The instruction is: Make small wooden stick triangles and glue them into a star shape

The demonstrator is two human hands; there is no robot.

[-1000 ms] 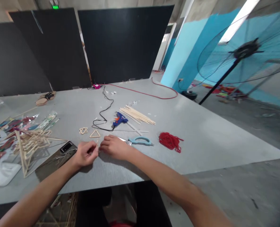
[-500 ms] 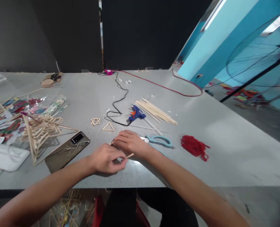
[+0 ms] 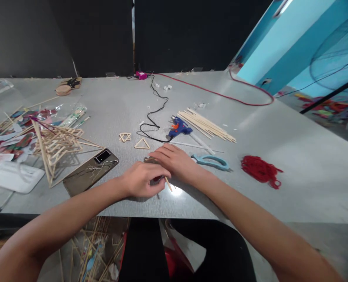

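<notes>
My left hand [image 3: 147, 178] is closed with a thin wooden stick [image 3: 168, 184] pinched between thumb and fingers, its end pointing down toward the table edge. Just beyond it, my right hand [image 3: 174, 158] lies low over the table, fingers bent and pressed together. What sits under those fingers is mostly hidden; only a small piece shows at the tips. Light blue scissors [image 3: 212, 161] rest beside my right wrist. A stick triangle [image 3: 142, 144] and a small six-pointed stick star [image 3: 125, 137] lie flat beyond my hands.
A blue glue gun [image 3: 179, 127] with a black cord lies near loose sticks [image 3: 209, 126]. Red yarn [image 3: 260, 170] is at the right. On the left are a phone [image 3: 91, 172], a stick frame [image 3: 56, 147] and a white holder [image 3: 18, 176]. A red cable [image 3: 215, 91] crosses the back.
The camera view has shifted, so the table appears higher. The stick in my left hand has swung from pointing right to pointing downward. Both hands stay close together.
</notes>
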